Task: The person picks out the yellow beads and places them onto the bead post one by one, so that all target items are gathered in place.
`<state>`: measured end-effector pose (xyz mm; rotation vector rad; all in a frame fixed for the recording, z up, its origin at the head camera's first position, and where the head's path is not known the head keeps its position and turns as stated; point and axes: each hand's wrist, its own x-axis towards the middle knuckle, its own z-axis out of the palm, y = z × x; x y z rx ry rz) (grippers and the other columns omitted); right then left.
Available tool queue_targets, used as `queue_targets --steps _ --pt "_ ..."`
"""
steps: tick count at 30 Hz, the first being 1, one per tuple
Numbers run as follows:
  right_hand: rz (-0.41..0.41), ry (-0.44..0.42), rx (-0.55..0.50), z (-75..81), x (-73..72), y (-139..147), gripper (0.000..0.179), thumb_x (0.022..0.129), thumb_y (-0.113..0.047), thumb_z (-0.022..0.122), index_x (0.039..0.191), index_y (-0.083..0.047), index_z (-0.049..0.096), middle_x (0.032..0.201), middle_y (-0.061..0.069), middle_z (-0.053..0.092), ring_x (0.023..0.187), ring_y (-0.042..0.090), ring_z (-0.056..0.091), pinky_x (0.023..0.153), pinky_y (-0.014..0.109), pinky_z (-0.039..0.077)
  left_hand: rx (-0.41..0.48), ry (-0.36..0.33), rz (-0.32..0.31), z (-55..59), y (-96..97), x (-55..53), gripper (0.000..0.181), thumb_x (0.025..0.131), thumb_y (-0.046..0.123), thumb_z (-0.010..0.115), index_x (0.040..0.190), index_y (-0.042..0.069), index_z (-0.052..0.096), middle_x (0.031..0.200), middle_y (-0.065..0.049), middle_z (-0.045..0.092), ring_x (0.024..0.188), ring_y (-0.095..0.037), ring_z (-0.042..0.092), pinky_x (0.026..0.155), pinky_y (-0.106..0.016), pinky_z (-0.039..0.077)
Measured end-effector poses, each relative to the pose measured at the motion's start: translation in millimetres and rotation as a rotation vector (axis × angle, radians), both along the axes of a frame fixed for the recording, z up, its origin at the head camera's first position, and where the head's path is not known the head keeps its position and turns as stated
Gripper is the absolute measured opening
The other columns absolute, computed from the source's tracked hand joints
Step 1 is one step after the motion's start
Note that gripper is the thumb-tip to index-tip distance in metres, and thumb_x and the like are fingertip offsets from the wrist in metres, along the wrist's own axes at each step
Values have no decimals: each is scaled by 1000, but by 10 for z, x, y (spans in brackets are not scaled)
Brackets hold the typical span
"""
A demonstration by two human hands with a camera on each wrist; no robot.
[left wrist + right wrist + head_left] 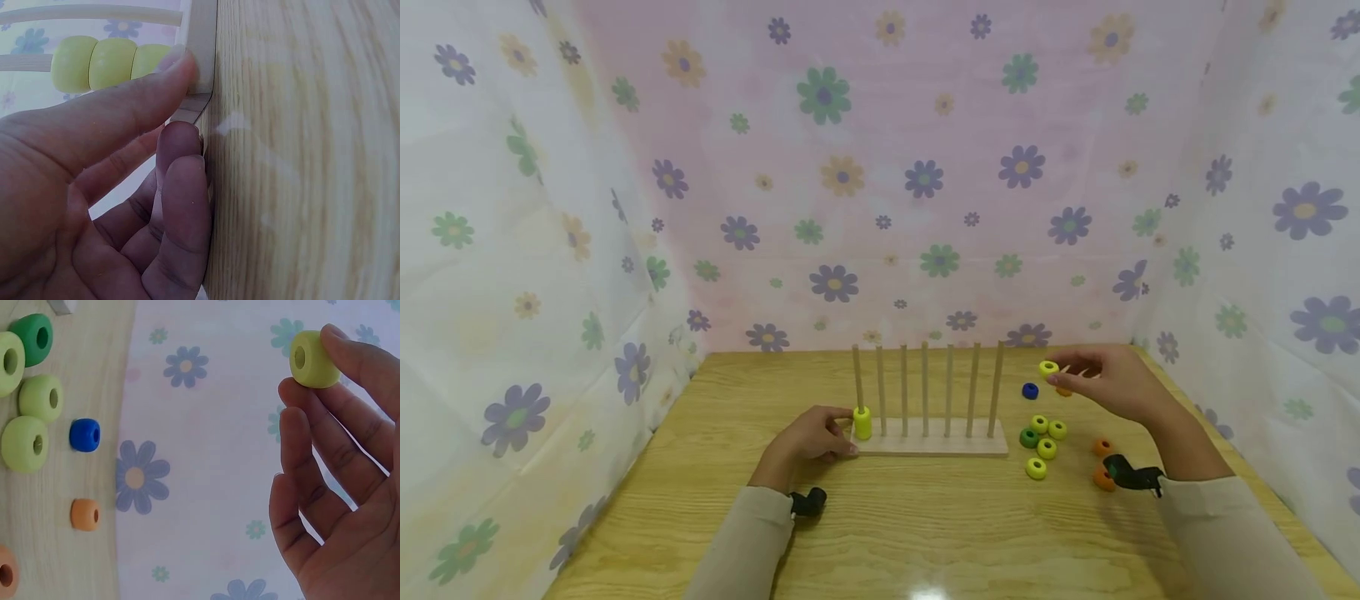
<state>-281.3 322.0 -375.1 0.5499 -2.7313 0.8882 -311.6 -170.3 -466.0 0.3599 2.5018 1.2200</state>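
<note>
Between thumb and fingertips of the right grip (1108, 383), a yellow bead (1048, 373) is pinched. On the table (925, 508), a pegged rack (932, 448) is held at its 9 o'clock end by the left grip (815, 433). Three stacked yellow beads (862, 423) are carried on its 9 o'clock peg. The pinched bead is raised toward the rack's 2 o'clock; around 3 o'clock, loose yellow beads (1047, 454), a green bead (1027, 439), orange beads (1099, 450) and a blue bead (1030, 392) are scattered.

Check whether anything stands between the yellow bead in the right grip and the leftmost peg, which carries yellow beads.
Yes: six bare pegs stand in a row between the held yellow bead and the leftmost peg, so it would probably need to go over or around them. Nothing visible covers that peg's top.
</note>
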Motion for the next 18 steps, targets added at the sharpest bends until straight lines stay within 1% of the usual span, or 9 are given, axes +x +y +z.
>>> queue_targets --steps 6,11,14,18 --pt "-2 10 12 101 48 -88 35 98 -42 72 126 -21 74 96 -1 76 85 19 71 69 30 56 -4 0 4 -35 8 -10 73 86 18 87 151 11 55 95 -9 65 71 -19 61 65 -32 56" --pt "-6 33 19 144 46 -127 35 98 -41 72 126 -19 74 98 -1 75 88 20 70 71 32 56 0 0 1 -47 9 -3 73 85 17 87 151 11 56 95 -9 64 72 -19 61 64 -32 56" --pt "0 58 17 173 30 -143 33 98 -41 72 125 -22 75 100 -1 75 89 20 69 71 32 56 2 1 -1 -38 9 0 73 85 17 87 151 10 56 96 -9 64 73 -19 60 65 -32 56" --pt "7 68 12 214 16 -167 30 98 -42 72 124 -26 75 100 -2 74 89 19 68 71 31 56 1 2 2 -37 9 -17 73 85 17 87 151 10 55 96 -9 64 73 -19 60 65 -32 56"
